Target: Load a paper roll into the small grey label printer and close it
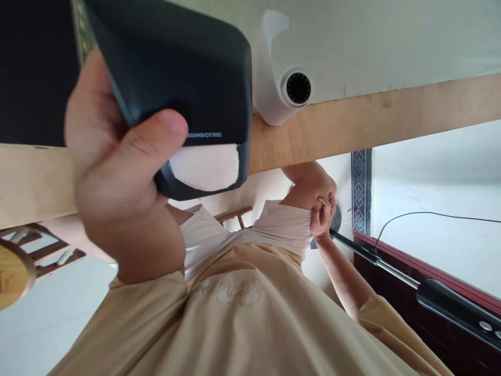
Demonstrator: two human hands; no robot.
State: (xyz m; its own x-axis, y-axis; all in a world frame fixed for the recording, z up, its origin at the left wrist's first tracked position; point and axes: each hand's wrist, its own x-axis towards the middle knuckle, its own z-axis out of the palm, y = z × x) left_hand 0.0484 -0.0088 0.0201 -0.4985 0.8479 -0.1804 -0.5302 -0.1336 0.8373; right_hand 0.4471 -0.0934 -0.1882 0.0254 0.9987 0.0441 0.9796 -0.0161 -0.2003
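My left hand [117,141] grips a dark, rounded label printer [188,78] with small blue lettering, its thumb pressed on the face. A white section [207,167], possibly label paper, shows at the printer's near end. The fingers beneath the printer are hidden. Beside it on the tabletop stands a white paper roll [274,104] with a black toothed core, its loose end curling away. Down at the right, my right hand [323,219] rests on my thigh near the knee, fingers loosely bent and nothing visible in them.
The table [391,104] has a wooden edge and a pale green top. A large black object [35,73] occupies the far left. Below are a wooden stool [13,274] and, at right, a black and silver pole [395,271] with a thin cable [430,213].
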